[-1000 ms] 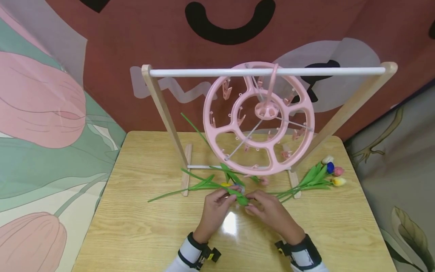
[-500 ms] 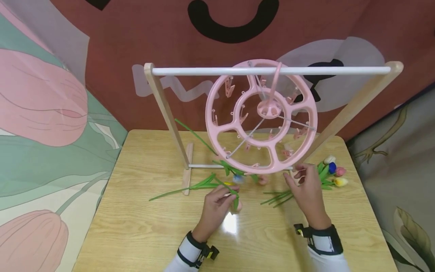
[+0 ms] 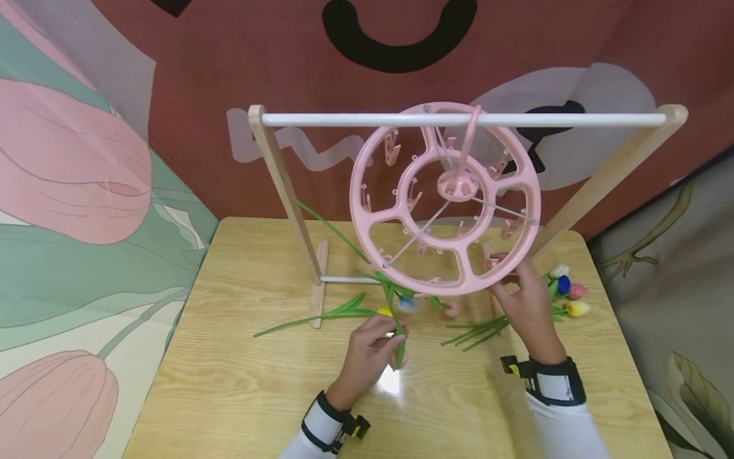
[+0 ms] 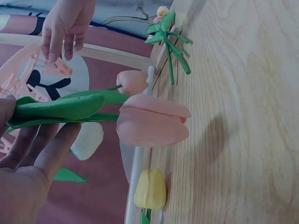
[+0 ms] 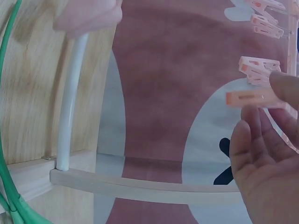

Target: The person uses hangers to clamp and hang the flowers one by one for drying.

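Note:
My left hand point(image 3: 367, 357) pinches the green stem and leaves of a pink tulip point(image 4: 152, 121), held low over the table with its head pointing down toward the near edge. My right hand point(image 3: 527, 309) has reached up to the lower right of a round pink clothes hanger point(image 3: 360, 213). There its thumb and fingers hold a pink clothes peg point(image 5: 245, 98) that dangles from the hanger. Other pegs point(image 5: 259, 69) hang close beside it. Loose tulips lie beneath the hanger: a yellow one point(image 3: 384, 312), a pale blue one point(image 3: 407, 305) and another pink one point(image 3: 452, 308).
The hanger hooks over the white top bar point(image 3: 321, 120) of a wooden rack, whose right post point(image 3: 608, 178) slants down behind my right hand. A bunch of tulips point(image 3: 576, 309) lies at the table's right. One long green stem point(image 3: 332, 229) leans at the back left.
My right hand has left the tulip, moved right, then gone up to a peg on the hanger. My left hand stays almost in place, and the tulip's stem has turned more upright.

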The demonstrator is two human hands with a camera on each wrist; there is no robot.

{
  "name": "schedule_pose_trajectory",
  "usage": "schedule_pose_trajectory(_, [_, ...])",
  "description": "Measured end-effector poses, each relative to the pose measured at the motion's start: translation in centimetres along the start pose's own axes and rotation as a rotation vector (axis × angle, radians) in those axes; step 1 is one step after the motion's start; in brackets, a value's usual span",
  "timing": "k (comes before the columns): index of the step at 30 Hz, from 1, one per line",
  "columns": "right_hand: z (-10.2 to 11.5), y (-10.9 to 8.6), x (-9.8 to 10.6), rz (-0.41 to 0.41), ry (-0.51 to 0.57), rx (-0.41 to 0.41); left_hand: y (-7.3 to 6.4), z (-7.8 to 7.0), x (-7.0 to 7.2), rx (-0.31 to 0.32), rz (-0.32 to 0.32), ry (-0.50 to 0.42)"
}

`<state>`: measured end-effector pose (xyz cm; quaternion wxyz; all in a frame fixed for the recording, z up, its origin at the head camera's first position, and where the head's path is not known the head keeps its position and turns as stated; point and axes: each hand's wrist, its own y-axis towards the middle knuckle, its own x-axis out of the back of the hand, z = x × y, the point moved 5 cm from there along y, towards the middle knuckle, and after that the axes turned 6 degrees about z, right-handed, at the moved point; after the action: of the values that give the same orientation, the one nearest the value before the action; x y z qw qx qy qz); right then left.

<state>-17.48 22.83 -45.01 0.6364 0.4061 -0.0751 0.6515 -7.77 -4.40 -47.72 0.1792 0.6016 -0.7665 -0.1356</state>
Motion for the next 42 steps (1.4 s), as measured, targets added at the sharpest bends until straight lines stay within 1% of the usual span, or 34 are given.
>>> schedule_pose_trajectory(4, [0.4,-0.3,-0.3,0.025,0.027,-0.025,0.0,0.0,0.0,-0.004,0.005,0.012])
schedule_pose_trajectory(7, [0.7,-0.6,-0.6,0.038,0.046,-0.031,0.1,0.1,0.0,0.01,0.005,0.012])
schedule_pose_trajectory(10, [1.0,-0.7,-1.1,0.051,0.063,-0.012,0.1,0.3,0.0,0.038,-0.001,0.006])
schedule_pose_trajectory(16, [2.0,-1.1,-2.5,0.122,0.145,0.039,0.4,0.6,-0.1,0.068,-0.019,-0.03])
schedule_pose_trajectory(18, [2.4,-1.1,-2.8,0.136,0.157,0.039,0.5,0.7,-0.1,0.083,-0.024,-0.036])
schedule_pose_trajectory(22, [3.1,-1.1,-3.5,0.161,0.187,0.015,0.7,1.1,-0.1,0.135,-0.034,-0.038])
schedule_pose_trajectory(23, [3.3,-1.1,-3.6,0.169,0.206,0.004,0.8,1.2,-0.1,0.144,-0.036,-0.038])
schedule_pose_trajectory(25, [3.7,-1.1,-4.0,0.19,0.294,-0.021,0.9,1.2,-0.1,0.156,-0.041,-0.034])
schedule_pose_trajectory(28, [4.8,-1.0,-4.2,0.206,0.416,-0.035,1.1,1.1,0.0,0.15,-0.051,-0.012])
schedule_pose_trajectory(30, [5.6,-0.9,-4.3,0.214,0.479,-0.034,1.1,1.0,0.0,0.133,-0.06,0.01])
schedule_pose_trajectory(32, [6.4,-0.8,-4.4,0.225,0.492,-0.014,1.3,0.9,0.1,0.126,-0.068,0.019])
schedule_pose_trajectory(35, [7.3,-0.7,-4.5,0.242,0.489,0.011,1.4,1.0,0.2,0.135,-0.073,0.012])
schedule_pose_trajectory(39, [8.0,-0.7,-4.9,0.248,0.484,0.036,1.4,1.7,0.3,0.193,-0.071,-0.014])
schedule_pose_trajectory(42, [8.3,-0.6,-5.2,0.245,0.484,0.046,1.2,2.9,0.2,0.238,-0.067,-0.041])
